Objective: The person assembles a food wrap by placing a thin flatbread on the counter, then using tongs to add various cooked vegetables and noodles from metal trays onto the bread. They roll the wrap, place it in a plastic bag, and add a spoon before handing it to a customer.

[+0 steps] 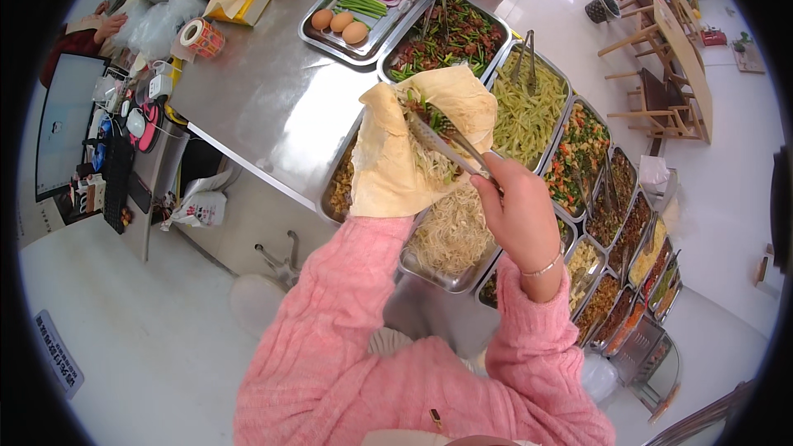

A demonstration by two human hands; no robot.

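Observation:
A large thin flatbread (376,161) is spread over my left hand, which it hides; only the pink sleeve (351,272) shows below it. The bread's edges curl up around a filling of pale sprouts (434,163) with green and dark red bits. My right hand (522,211) is closed around metal tongs (442,140), whose tips reach into this filling. Below the bread stands a metal tray of bean sprouts (450,239). Just beyond it is a tray of dark meat with green pieces (458,37), with another pair of tongs (444,16) in it.
Green shreds (529,120) fill a tray to the right, and several more food trays (611,173) run toward the lower right. Ahead, a tray holds eggs (340,25), green stalks and sliced onion. Left are a steel counter (256,91), a sticker roll (202,37) and a monitor (70,120).

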